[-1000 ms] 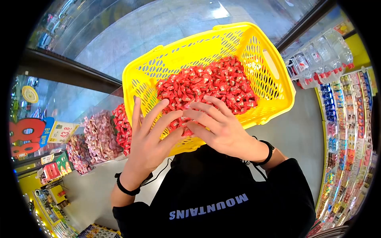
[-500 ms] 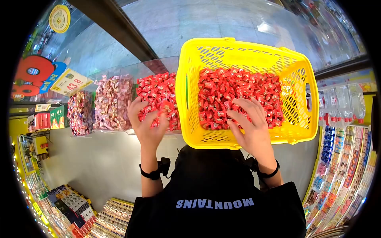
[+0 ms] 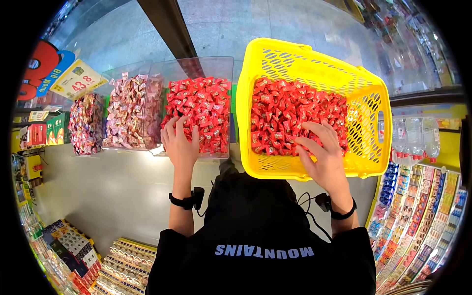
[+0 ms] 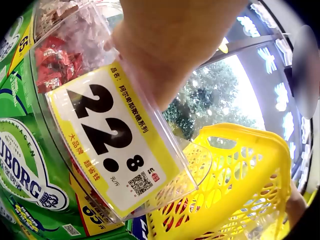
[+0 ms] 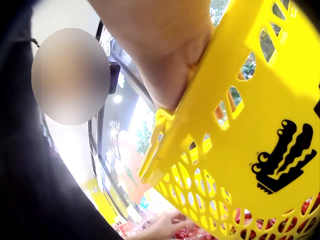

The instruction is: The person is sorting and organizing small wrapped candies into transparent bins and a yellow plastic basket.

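Red-wrapped candies (image 3: 196, 108) fill a clear plastic bin (image 3: 209, 66), where my left hand (image 3: 181, 146) rests at the near left part, fingers slightly bent over the wrappers. In the left wrist view, that hand reaches in behind a white and yellow price card (image 4: 115, 135), its fingertips hidden. To the right, a yellow perforated basket (image 3: 314, 56) holds many more red-wrapped candies (image 3: 290, 113). My right hand (image 3: 322, 157) reaches over the basket's near rim, fingers spread and loosely bent above the candies. From the right wrist, the basket wall hides its fingers.
Left of the red candies stand bins of pink-wrapped (image 3: 128, 108) and mixed-wrapper candies (image 3: 87, 125), with a 43.8 price sign (image 3: 78, 81) behind. Bottles (image 3: 415, 140) and a packed snack shelf (image 3: 418, 221) are on the right. Glass lies beyond the bins.
Both hands were together over the basket. The left hand has moved left and down onto the bin's candies, no longer showing the red candy at its fingers; the right stays over the basket.
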Demonstrator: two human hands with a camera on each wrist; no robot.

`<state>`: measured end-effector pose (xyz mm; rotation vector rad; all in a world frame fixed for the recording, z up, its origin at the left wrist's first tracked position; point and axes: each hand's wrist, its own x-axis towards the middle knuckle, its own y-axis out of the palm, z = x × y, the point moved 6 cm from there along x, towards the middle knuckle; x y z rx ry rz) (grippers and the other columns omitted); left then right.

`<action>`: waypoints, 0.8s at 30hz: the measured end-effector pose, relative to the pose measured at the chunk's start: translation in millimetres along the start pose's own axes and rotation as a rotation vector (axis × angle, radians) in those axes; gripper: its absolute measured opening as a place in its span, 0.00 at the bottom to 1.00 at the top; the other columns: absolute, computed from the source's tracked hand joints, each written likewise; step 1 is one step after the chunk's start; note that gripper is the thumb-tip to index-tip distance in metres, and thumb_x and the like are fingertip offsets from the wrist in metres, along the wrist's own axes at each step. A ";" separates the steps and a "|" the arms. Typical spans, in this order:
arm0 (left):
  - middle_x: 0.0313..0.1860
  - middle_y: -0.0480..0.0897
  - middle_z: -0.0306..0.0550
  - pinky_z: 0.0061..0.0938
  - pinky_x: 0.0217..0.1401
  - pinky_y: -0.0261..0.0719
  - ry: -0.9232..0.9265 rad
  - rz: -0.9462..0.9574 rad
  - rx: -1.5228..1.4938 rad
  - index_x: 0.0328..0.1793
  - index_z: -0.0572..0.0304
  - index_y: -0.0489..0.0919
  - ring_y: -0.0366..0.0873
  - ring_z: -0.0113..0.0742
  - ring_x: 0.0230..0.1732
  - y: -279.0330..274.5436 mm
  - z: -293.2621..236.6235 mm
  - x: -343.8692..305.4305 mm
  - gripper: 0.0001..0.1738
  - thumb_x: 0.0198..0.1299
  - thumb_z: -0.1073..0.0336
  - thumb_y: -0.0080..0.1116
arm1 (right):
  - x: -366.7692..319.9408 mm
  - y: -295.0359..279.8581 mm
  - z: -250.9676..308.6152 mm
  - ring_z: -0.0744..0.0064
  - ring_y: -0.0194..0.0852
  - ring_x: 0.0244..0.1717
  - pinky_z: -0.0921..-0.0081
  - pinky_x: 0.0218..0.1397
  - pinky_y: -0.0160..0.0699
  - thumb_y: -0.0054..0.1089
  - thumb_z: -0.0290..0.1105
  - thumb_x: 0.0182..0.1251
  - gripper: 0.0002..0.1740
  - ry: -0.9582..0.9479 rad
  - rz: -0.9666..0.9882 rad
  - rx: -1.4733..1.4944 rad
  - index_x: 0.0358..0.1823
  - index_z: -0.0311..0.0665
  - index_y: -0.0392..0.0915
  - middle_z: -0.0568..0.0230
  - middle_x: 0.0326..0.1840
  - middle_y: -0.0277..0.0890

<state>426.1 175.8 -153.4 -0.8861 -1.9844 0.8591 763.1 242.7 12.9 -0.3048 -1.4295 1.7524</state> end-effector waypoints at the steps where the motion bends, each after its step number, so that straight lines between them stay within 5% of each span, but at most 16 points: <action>1: 0.72 0.77 0.50 0.60 0.80 0.64 0.091 0.070 -0.016 0.66 0.45 0.83 0.71 0.59 0.74 0.8 -9.2 1.3 0.26 0.61 0.56 0.75 | 2.1 -2.5 1.8 0.48 0.81 0.63 0.45 0.74 0.74 0.76 0.26 0.59 0.13 -0.019 0.021 -0.029 0.46 0.39 0.88 0.55 0.62 0.81; 6: 0.89 0.61 0.49 0.64 0.87 0.53 0.386 0.582 0.077 0.84 0.34 0.72 0.53 0.61 0.89 31.5 -24.7 -11.7 0.39 0.68 0.42 0.66 | 12.1 -16.8 10.5 0.50 0.81 0.63 0.44 0.75 0.73 0.75 0.28 0.60 0.12 -0.101 0.126 -0.129 0.46 0.40 0.87 0.56 0.62 0.82; 7: 0.91 0.58 0.46 0.65 0.89 0.49 0.304 0.700 0.105 0.88 0.29 0.65 0.47 0.64 0.91 44.5 -10.2 -9.8 0.45 0.67 0.33 0.62 | 15.5 -21.0 13.1 0.50 0.81 0.63 0.44 0.75 0.73 0.75 0.28 0.60 0.12 -0.120 0.148 -0.151 0.46 0.40 0.87 0.56 0.61 0.82; 10: 0.91 0.58 0.46 0.69 0.86 0.54 0.242 0.601 0.324 0.89 0.27 0.63 0.53 0.68 0.88 36.0 20.3 4.3 0.49 0.63 0.28 0.63 | 26.6 -34.3 22.0 0.51 0.82 0.62 0.46 0.75 0.73 0.75 0.29 0.60 0.11 -0.178 0.200 -0.200 0.44 0.40 0.86 0.57 0.60 0.82; 14: 0.92 0.57 0.46 0.73 0.84 0.53 0.145 0.441 0.215 0.91 0.29 0.58 0.53 0.71 0.88 69.7 71.2 2.4 0.56 0.60 0.23 0.61 | 42.9 -48.2 15.5 0.52 0.82 0.58 0.50 0.72 0.76 0.75 0.30 0.61 0.10 -0.244 0.254 -0.195 0.43 0.40 0.86 0.57 0.58 0.82; 19: 0.94 0.47 0.49 0.83 0.82 0.43 0.144 0.666 0.202 0.91 0.27 0.57 0.41 0.68 0.92 58.2 28.2 1.3 0.52 0.64 0.28 0.62 | 66.2 -38.0 -10.5 0.48 0.81 0.56 0.53 0.67 0.77 0.73 0.35 0.65 0.12 -0.276 0.432 -0.188 0.47 0.40 0.86 0.57 0.57 0.83; 24: 0.94 0.47 0.48 0.83 0.83 0.42 0.169 0.529 0.145 0.92 0.27 0.56 0.43 0.69 0.91 46.4 8.7 6.5 0.50 0.67 0.36 0.65 | 86.7 16.0 -47.4 0.50 0.81 0.61 0.53 0.68 0.78 0.73 0.39 0.65 0.18 -0.247 0.716 -0.079 0.53 0.40 0.86 0.55 0.58 0.83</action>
